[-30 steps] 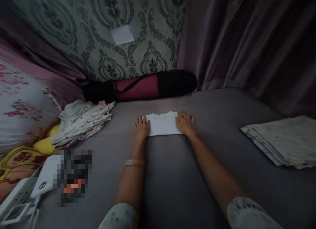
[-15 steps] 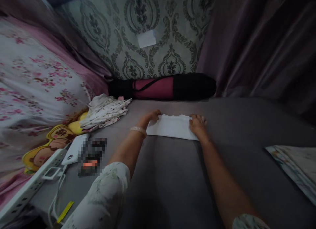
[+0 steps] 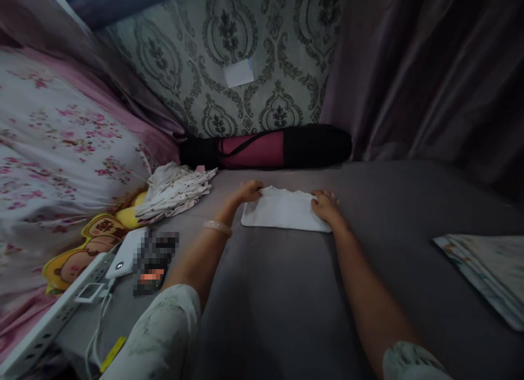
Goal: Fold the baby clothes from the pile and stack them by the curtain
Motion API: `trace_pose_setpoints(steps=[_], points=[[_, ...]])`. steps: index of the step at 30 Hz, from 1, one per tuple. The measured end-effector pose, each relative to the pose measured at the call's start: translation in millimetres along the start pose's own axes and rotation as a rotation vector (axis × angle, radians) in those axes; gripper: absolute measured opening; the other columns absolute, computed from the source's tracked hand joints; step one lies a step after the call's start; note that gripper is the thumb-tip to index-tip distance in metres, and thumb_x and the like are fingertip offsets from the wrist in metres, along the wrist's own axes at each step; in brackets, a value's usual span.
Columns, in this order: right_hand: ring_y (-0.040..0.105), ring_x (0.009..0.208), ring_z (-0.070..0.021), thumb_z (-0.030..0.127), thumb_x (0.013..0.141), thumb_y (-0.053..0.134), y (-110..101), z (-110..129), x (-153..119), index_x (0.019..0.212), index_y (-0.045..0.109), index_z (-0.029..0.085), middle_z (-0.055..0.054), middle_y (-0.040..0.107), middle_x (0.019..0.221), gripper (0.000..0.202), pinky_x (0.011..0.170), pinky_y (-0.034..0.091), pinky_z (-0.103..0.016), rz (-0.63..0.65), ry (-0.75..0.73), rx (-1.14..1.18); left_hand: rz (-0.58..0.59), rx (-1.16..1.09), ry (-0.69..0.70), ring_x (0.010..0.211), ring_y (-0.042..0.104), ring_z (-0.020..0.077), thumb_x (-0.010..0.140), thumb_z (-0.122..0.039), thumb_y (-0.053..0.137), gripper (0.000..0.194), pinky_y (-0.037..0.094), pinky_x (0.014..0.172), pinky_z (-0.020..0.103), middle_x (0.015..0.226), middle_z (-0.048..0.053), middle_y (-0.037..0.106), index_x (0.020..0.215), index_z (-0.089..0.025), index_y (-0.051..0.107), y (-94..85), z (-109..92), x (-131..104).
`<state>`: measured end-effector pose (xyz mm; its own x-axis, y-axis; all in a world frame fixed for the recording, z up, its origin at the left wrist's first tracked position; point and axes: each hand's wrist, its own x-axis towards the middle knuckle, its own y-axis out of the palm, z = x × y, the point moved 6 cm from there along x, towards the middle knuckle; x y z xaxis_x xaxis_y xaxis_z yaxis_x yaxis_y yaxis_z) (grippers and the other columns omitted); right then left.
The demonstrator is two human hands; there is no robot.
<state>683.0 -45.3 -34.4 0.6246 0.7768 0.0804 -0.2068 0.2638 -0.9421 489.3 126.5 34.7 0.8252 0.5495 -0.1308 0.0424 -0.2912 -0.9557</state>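
Observation:
A folded white cloth [image 3: 286,209] lies in a wide strip on the grey sheet [image 3: 278,292], its far edge slightly wavy. At the cloth's far left corner, my left hand [image 3: 249,191] has its fingers closed on the edge. My right hand [image 3: 325,204] grips the far right corner, with the thumb on top of the fabric. The undersides of the fingers are hidden.
Left are a crumpled spotted cloth [image 3: 176,191], a yellow plush [image 3: 71,265], a white power strip [image 3: 53,320], a white device [image 3: 127,253] and a blurred dark object [image 3: 155,260]. A black and pink bag [image 3: 254,149] lies behind. Folded fabric [image 3: 487,265] sits right.
My left hand has moved slightly left, and the cloth's far left edge is a little raised. The whole view has shifted slightly. Both hands remain at the cloth's far corners.

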Motion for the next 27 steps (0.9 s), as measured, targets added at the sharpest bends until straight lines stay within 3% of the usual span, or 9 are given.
trace_pose_setpoints(steps=[5,10,13,17,19,21,25,27], points=[[0.056,0.111,-0.0267,0.022,0.082,0.053,-13.9,-8.0,5.3,0.126,0.062,0.018,-0.013,0.062,0.121,0.045,0.089,0.042,-0.034,-0.027,-0.039,0.11,-0.059,-0.018,0.166,0.091,0.064,0.0213,0.076,-0.018,0.051,0.031,0.046,0.087,0.034,0.095,0.005,0.071,0.104,-0.018,0.067,-29.9,-20.9,-29.3],[0.063,0.073,-0.0173,0.02,0.076,0.056,-35.7,-18.8,5.4,0.097,0.074,0.015,-0.006,0.07,0.083,0.028,0.063,0.044,-0.024,0.093,-0.066,0.309,-0.107,-0.124,0.239,0.084,0.063,0.0174,0.074,-0.021,0.055,0.027,0.047,0.077,0.028,0.09,0.003,0.07,0.098,-0.017,0.067,-44.5,-23.5,-39.4],[0.062,0.077,-0.0182,0.023,0.073,0.06,-69.8,-18.7,0.1,0.09,0.074,0.016,-0.007,0.069,0.088,0.023,0.067,0.046,-0.026,-0.091,-0.131,0.366,-0.206,-0.169,0.242,0.081,0.062,0.0162,0.076,-0.022,0.056,0.024,0.047,0.077,0.027,0.089,0.003,0.07,0.096,-0.017,0.066,-55.9,-21.9,-41.1],[0.061,0.088,-0.0201,0.025,0.076,0.057,-116.0,-12.5,-15.3,0.094,0.071,0.019,-0.006,0.069,0.097,0.024,0.078,0.047,-0.031,-0.373,-0.239,0.494,-0.474,-0.121,0.212,0.092,0.061,0.0184,0.081,-0.022,0.053,0.025,0.042,0.089,0.033,0.098,0.005,0.069,0.103,-0.017,0.065,-75.5,-24.4,-50.7],[0.061,0.087,-0.0198,0.024,0.077,0.055,-126.3,-9.0,-22.0,0.095,0.07,0.019,-0.006,0.069,0.095,0.025,0.078,0.046,-0.031,-0.385,-0.286,0.521,-0.558,-0.042,0.205,0.101,0.059,0.0202,0.081,-0.018,0.05,0.031,0.037,0.098,0.038,0.104,0.006,0.068,0.109,-0.018,0.063,-74.2,-25.3,-57.7],[0.061,0.081,-0.018,0.021,0.076,0.053,-121.3,-4.4,-24.9,0.092,0.07,0.018,-0.004,0.069,0.088,0.024,0.073,0.045,-0.028,-0.219,-0.321,0.514,-0.544,0.041,0.211,0.107,0.057,0.0215,0.079,-0.012,0.048,0.039,0.032,0.102,0.042,0.107,0.006,0.067,0.115,-0.02,0.062,-59.6,-23.4,-63.4],[0.058,0.071,-0.0141,0.014,0.069,0.059,-86.6,1.8,-33.3,0.085,0.071,0.018,0.0,0.067,0.077,0.021,0.065,0.043,-0.022,0.311,-0.298,0.39,-0.306,0.113,0.248,0.107,0.057,0.0231,0.072,-0.008,0.047,0.043,0.027,0.105,0.046,0.105,0.007,0.067,0.108,-0.021,0.065,-4.5,-13.0,-74.2],[0.057,0.068,-0.013,0.012,0.066,0.061,-73.4,3.2,-38.5,0.083,0.072,0.019,0.001,0.066,0.074,0.021,0.062,0.041,-0.021,0.487,-0.263,0.309,-0.217,0.099,0.263,0.106,0.057,0.0236,0.07,-0.008,0.047,0.042,0.027,0.105,0.047,0.106,0.007,0.067,0.104,-0.021,0.067,19.2,-9.1,-81.7]])
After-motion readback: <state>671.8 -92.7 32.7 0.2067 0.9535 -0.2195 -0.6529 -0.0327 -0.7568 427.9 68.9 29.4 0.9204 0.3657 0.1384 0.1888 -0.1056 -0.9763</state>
